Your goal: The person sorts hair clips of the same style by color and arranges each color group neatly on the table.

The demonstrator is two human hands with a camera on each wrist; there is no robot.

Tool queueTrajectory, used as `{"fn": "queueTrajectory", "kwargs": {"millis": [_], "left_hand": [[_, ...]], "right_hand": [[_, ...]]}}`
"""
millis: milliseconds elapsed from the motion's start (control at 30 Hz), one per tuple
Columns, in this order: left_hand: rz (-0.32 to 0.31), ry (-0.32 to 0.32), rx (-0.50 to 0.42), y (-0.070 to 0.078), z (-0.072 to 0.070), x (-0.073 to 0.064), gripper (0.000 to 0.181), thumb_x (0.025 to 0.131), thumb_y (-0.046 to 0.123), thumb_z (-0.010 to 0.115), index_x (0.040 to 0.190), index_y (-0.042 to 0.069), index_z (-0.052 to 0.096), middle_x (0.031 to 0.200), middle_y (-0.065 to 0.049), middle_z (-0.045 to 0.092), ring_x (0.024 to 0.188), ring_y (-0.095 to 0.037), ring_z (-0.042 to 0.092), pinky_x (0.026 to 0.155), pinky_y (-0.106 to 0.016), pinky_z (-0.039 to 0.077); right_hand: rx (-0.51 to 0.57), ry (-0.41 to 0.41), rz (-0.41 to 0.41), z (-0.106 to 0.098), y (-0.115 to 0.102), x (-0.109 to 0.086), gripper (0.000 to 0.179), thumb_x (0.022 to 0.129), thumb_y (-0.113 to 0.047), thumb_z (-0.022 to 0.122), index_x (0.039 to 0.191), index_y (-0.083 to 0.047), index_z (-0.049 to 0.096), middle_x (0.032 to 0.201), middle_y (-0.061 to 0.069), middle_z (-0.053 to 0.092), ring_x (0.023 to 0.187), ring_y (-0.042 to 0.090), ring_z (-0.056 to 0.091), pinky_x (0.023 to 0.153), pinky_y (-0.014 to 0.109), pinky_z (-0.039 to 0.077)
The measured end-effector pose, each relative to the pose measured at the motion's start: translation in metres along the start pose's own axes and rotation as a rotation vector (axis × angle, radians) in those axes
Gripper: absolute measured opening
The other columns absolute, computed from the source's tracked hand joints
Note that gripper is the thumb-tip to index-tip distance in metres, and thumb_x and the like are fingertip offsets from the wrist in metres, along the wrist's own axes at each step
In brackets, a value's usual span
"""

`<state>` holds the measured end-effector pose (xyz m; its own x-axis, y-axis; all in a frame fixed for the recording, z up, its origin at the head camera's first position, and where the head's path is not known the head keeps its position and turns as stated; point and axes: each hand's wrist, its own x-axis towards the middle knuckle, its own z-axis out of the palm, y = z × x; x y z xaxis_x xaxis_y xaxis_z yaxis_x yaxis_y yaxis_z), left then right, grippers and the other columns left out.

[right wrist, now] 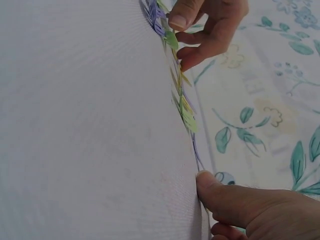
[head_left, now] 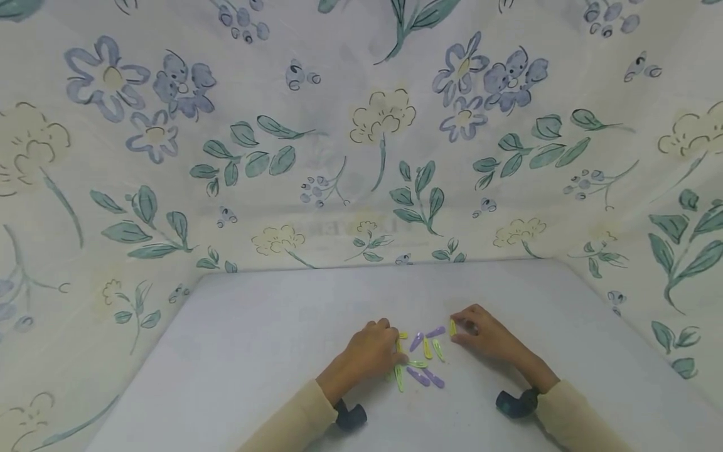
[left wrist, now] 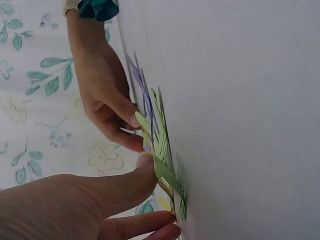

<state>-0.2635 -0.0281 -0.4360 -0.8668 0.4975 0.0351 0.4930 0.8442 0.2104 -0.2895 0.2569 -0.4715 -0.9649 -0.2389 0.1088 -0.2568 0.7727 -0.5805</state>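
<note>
The right hand [head_left: 490,337] pinches a slim yellow clip [head_left: 453,327] while the left hand [head_left: 369,349], thumb and fingers parted, touches a pale-green, leaf-shaped clip [left wrist: 168,173].

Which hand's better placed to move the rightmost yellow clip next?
Probably the right hand: it pinches that yellow clip, while the left hand is at the left end of the other clips.

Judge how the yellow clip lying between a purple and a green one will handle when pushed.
The yellow clip looks thin and small, so it is probably light and easy to slide. Lying flat on the table, it seems unlikely to roll or tip. Pushed right, it might soon bump the green clip beside it.
</note>
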Motion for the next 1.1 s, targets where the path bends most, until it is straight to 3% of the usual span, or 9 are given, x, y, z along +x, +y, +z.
{"fn": "queueTrajectory", "kwargs": {"millis": [367, 767, 1100], "left_hand": [[0.013, -0.034, -0.057, -0.011, -0.003, 0.003, 0.042, 0.084, 0.039, 0.079, 0.119, 0.018, 0.069, 0.111, 0.0, 0.064, 0.093, -0.013, 0.057, 0.081, -0.03, 0.051], [0.029, -0.051, -0.025, -0.011, -0.003, 0.006, 0.046, 0.084, 0.04, 0.08, 0.124, 0.023, 0.067, 0.109, 0.002, 0.062, 0.092, -0.012, 0.056, 0.078, -0.029, 0.052], [0.062, -0.031, 0.018, -0.013, -0.002, 0.006, 0.042, 0.083, 0.044, 0.079, 0.114, 0.017, 0.069, 0.103, 0.005, 0.062, 0.088, -0.009, 0.055, 0.076, -0.027, 0.05]], "right_hand": [[-0.015, 0.007, -0.01, 0.0, -0.002, 0.0, 0.043, 0.087, -0.025, 0.076, 0.125, -0.01, 0.065, 0.113, 0.005, 0.058, 0.11, 0.026, 0.059, 0.092, 0.044, 0.052], [-0.015, 0.013, -0.01, 0.0, -0.001, 0.0, 0.042, 0.086, -0.023, 0.077, 0.125, -0.01, 0.066, 0.113, 0.004, 0.058, 0.109, 0.025, 0.058, 0.091, 0.043, 0.053], [-0.012, 0.017, -0.017, 0.0, -0.002, -0.002, 0.041, 0.087, -0.023, 0.077, 0.124, -0.01, 0.066, 0.113, 0.004, 0.058, 0.11, 0.026, 0.059, 0.091, 0.043, 0.053]]}}
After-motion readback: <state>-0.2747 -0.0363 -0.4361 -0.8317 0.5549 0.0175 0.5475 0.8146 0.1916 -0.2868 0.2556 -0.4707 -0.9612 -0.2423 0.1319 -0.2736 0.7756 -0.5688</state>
